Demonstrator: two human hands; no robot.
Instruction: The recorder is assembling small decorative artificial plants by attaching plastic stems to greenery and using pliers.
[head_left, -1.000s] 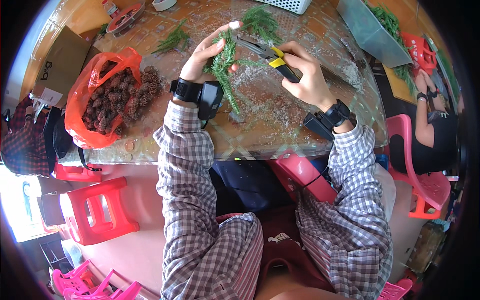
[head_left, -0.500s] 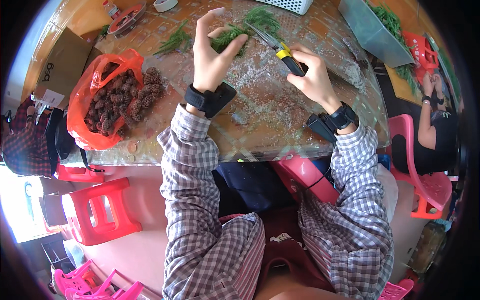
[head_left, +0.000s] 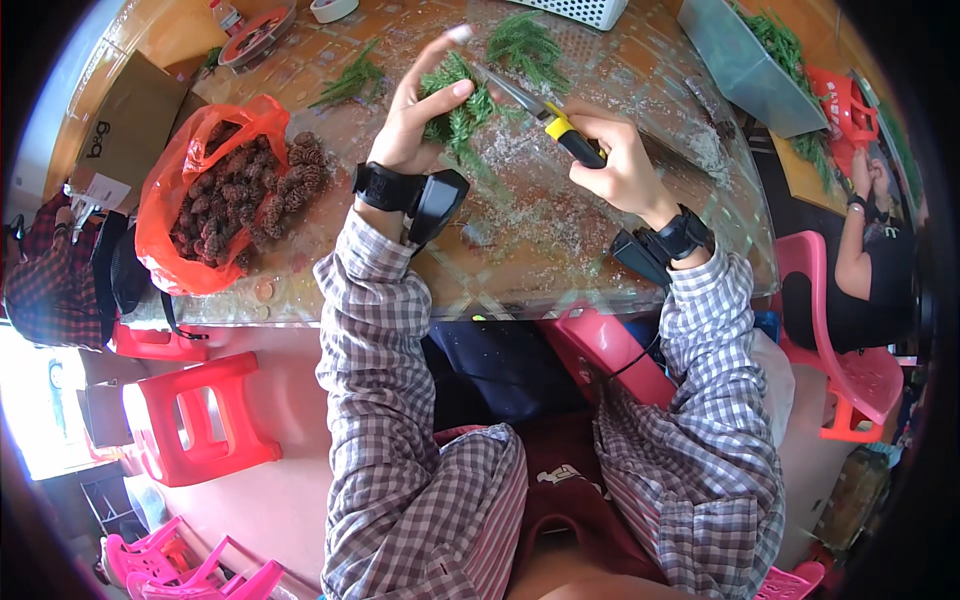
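Pink floor (head_left: 295,385) below a glossy counter (head_left: 580,268)
White light (head_left: 50,395) glares at left, near a red stool (head_left: 160,425); a pink chair (head_left: 862,378) stands right.

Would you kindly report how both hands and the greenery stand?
Left hand holding green sprig. Right hand gripping yellow-and-black pliers, nose toward that sprig. Loose sprig lying just beyond pliers.

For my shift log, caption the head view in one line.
Left hand holds a green conifer sprig, right hand needle-nose pliers; at left, a red plastic bag of pine cones.
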